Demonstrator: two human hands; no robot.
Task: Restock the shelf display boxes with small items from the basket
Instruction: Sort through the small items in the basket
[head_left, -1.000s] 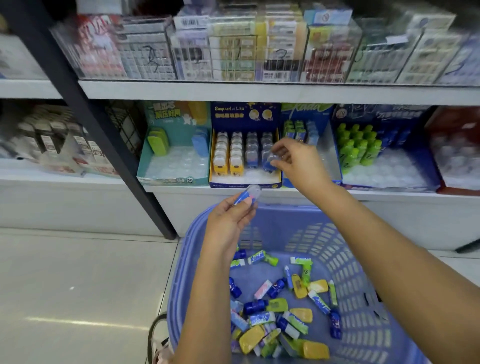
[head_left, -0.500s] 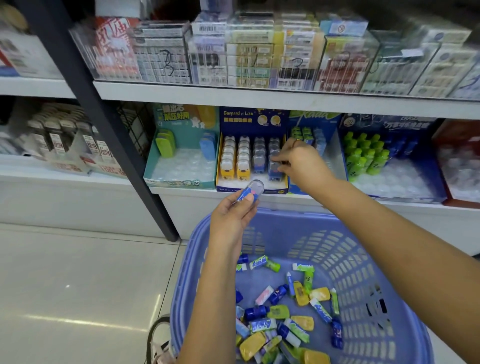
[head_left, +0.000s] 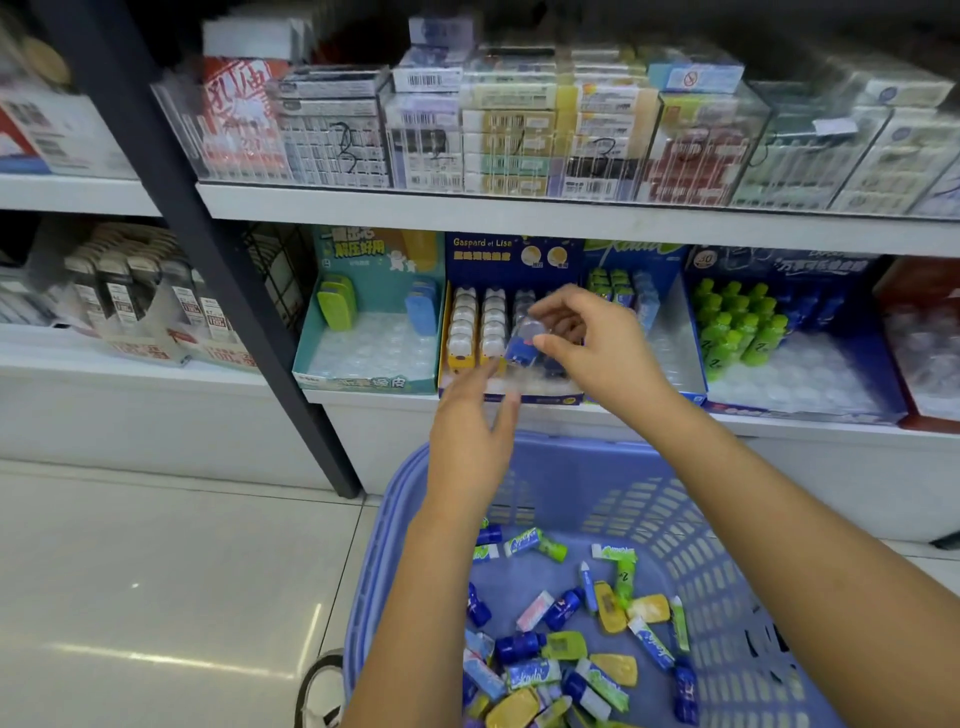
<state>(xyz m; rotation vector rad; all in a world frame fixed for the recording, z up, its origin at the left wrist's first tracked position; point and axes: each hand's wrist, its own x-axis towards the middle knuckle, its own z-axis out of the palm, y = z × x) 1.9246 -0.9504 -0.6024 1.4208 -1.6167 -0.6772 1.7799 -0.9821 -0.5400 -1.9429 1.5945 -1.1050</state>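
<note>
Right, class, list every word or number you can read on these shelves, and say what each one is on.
"Gaspard et Lisa": header of the dark blue display box.
"解压好用": header of the teal display box.
"3": handwritten on a clear bin on the upper shelf.
Everything else, including labels on the basket items: too small or blurred to read.

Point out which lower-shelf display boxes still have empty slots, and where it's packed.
Teal box: bare everywhere but its back row. Green-bottle box: front half bare. Gaspard et Lisa box: two left columns full.
</note>
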